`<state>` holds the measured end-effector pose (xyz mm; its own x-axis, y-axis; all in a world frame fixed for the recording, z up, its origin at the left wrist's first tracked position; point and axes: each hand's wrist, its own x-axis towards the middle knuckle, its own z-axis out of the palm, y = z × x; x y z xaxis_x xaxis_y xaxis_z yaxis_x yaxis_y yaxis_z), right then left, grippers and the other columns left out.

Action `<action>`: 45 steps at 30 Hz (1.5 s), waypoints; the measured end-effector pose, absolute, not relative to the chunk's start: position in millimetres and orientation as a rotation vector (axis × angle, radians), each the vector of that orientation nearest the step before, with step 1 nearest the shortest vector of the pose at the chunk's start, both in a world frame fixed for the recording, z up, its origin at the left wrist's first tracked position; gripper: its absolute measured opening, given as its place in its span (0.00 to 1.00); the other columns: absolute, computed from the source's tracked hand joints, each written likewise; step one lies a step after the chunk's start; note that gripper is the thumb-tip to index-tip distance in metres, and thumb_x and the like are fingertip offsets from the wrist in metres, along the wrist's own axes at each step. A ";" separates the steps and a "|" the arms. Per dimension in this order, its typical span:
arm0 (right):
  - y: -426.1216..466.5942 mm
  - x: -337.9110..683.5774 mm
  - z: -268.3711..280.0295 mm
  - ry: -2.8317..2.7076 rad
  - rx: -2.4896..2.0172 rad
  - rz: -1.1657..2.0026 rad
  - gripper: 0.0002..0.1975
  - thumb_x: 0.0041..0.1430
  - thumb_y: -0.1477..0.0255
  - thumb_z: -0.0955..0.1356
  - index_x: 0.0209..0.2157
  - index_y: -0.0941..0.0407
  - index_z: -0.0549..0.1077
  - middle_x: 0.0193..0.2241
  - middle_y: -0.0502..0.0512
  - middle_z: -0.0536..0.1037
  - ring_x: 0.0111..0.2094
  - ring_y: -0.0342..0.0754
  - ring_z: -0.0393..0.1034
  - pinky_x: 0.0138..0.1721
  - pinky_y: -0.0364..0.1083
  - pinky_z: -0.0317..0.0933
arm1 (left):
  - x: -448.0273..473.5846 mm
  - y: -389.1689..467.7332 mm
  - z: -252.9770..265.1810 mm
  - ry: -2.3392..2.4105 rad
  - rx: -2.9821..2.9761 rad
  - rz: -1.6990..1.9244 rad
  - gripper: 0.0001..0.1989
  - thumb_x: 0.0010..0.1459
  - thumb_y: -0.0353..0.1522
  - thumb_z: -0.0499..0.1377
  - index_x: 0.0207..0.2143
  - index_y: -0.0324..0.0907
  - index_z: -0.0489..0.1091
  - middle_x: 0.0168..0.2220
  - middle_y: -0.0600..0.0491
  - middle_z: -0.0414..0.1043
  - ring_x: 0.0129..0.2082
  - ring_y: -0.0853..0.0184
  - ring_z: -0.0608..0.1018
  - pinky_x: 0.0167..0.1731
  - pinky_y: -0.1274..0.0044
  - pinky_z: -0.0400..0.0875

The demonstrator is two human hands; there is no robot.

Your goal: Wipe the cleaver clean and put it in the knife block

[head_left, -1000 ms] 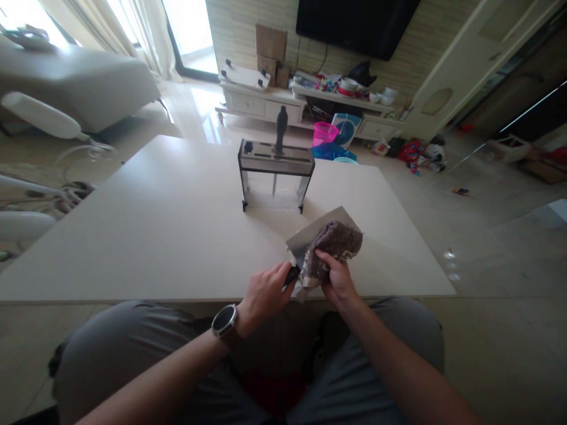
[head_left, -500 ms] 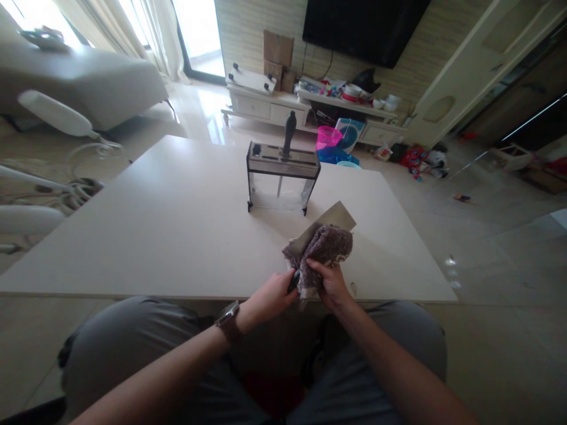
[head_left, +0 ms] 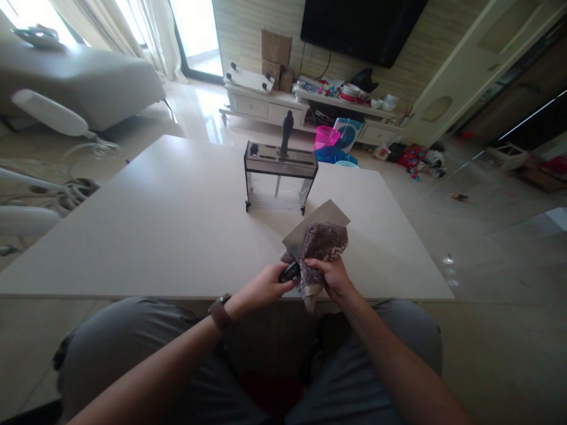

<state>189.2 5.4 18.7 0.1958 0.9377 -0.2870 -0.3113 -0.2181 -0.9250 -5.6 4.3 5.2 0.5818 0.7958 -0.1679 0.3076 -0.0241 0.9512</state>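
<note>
My left hand [head_left: 270, 284] is closed round the dark handle of a cleaver [head_left: 316, 224], whose broad metal blade points up and to the right above the table's front part. My right hand [head_left: 335, 277] grips a brown, fuzzy cloth [head_left: 324, 243], thumb on top. The cloth covers the lower right part of the blade, and some of it shows beyond the blade's other side near the handle. Behind them stands a knife block [head_left: 281, 171] with clear sides and a dark-trimmed metal top; one black-handled knife [head_left: 287, 133] is upright in it.
The white table [head_left: 177, 224] reaches across in front of my knees. Past its far edge are a pink basket [head_left: 326, 137] and blue plastic things [head_left: 332, 155] on the floor, before a low white cabinet [head_left: 252, 106]. White chairs [head_left: 51, 112] stand at the left.
The left hand has shifted slightly left with the cleaver, and more of the handle and blade shows. The cloth has slid on the blade, its lower end hanging further down.
</note>
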 end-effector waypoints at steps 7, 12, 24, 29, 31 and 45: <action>-1.3 182.1 14.7 -0.602 -1.201 1.326 0.23 0.32 0.74 0.83 0.36 0.56 0.83 0.35 0.53 0.87 0.35 0.51 0.81 0.40 0.48 0.75 | 2.8 -10.6 -1.8 1.016 1.703 0.583 0.06 0.63 0.34 0.58 0.38 0.40 0.71 0.33 0.51 0.77 0.32 0.64 0.75 0.33 0.75 0.65; -8.1 175.6 8.9 -0.507 -1.204 1.362 0.20 0.34 0.72 0.81 0.35 0.56 0.82 0.33 0.51 0.87 0.33 0.50 0.80 0.38 0.46 0.74 | 18.1 -30.8 -20.3 1.018 1.718 0.570 0.13 0.62 0.29 0.60 0.49 0.41 0.70 0.42 0.45 0.81 0.40 0.57 0.82 0.39 0.73 0.71; -9.3 178.0 13.7 -0.461 -1.140 1.516 0.17 0.32 0.75 0.80 0.30 0.56 0.81 0.29 0.51 0.85 0.30 0.49 0.78 0.36 0.48 0.73 | 3.4 -17.6 -2.4 0.935 1.767 0.554 0.13 0.60 0.32 0.62 0.47 0.40 0.73 0.39 0.47 0.81 0.36 0.60 0.80 0.39 0.74 0.73; -9.3 180.0 13.4 -0.463 -1.133 1.527 0.19 0.31 0.76 0.82 0.31 0.56 0.82 0.32 0.52 0.86 0.33 0.50 0.79 0.40 0.49 0.75 | 0.2 -15.4 1.6 0.888 1.783 0.530 0.12 0.61 0.32 0.61 0.47 0.40 0.73 0.40 0.48 0.82 0.37 0.61 0.80 0.41 0.74 0.73; -9.2 179.7 12.5 -0.472 -1.138 1.525 0.19 0.31 0.76 0.82 0.31 0.56 0.82 0.33 0.53 0.87 0.34 0.51 0.80 0.41 0.50 0.75 | 0.1 -15.2 -0.1 0.903 1.796 0.515 0.13 0.61 0.31 0.60 0.48 0.40 0.73 0.42 0.47 0.82 0.38 0.61 0.80 0.41 0.74 0.73; 1.6 179.0 17.9 -0.502 -1.204 1.298 0.20 0.28 0.77 0.81 0.31 0.56 0.82 0.33 0.51 0.87 0.34 0.51 0.80 0.41 0.50 0.75 | -1.9 -1.3 -0.2 0.955 1.819 0.512 0.10 0.60 0.32 0.59 0.44 0.40 0.73 0.34 0.52 0.78 0.30 0.65 0.75 0.33 0.76 0.66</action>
<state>179.0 1.6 17.9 0.2761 0.9058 -0.3214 -0.4536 -0.1720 -0.8744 -1.9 -1.3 -0.2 0.6015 0.7958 -0.0696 0.3823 -0.2102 0.8998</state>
